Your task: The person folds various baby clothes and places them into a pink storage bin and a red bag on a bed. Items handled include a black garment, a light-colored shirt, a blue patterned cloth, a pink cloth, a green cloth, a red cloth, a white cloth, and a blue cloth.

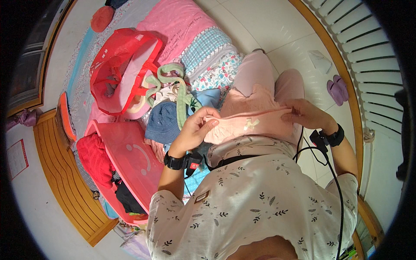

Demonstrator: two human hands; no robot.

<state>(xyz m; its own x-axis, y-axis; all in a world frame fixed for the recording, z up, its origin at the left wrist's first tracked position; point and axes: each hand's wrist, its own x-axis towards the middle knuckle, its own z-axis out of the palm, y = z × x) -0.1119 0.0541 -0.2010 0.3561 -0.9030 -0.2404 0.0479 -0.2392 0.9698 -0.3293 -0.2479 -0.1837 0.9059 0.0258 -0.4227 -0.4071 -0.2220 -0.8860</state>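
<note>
A peach-pink cloth garment point(232, 128) with a pale yellow bow-like mark lies stretched across my lap, its upper edge folded or banded. My left hand point(196, 128) pinches one end of it between thumb and fingers. At the other end, my right hand point(304, 113) grips the band, its fingertips partly hidden by the cloth. More of the same peach cloth spreads over my thighs toward the knees. Nearest to my left hand are a blue denim bucket hat point(164, 122) and a pale green cloth strap point(182, 107), lying in a heap of clothes.
A red bag point(117, 71) stands open on the bed, beyond a pink plastic bin point(136, 156) holding red and black clothes. Pink patterned bedding point(185, 29) reaches ahead. Purple slippers point(338, 90) rest on the tiles by a white radiator point(373, 65). Black cables hang by my right arm.
</note>
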